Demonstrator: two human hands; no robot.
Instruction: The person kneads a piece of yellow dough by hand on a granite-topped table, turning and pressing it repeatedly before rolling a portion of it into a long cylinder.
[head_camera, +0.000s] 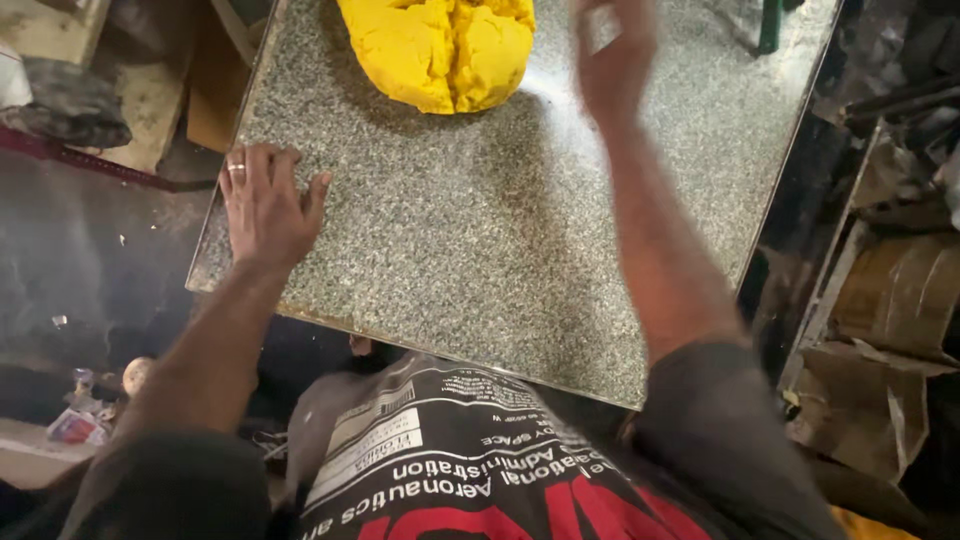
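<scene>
Head view: left hand (265, 205) lies flat, fingers spread, on the speckled grey stone slab (480, 250). Right hand (612, 60), blurred, hovers beside the big yellow dough lump (440, 50) at the slab's far edge; its grip I cannot tell. Looks like kneading; next calls for pressing into the dough.

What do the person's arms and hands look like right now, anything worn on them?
Both hands are bare, no gloves. The left hand wears a thin gold-coloured ring on one finger. The right hand is blurred; no ring can be made out. Both forearms are uncovered, with short dark grey sleeves ending at the upper arms.
</scene>
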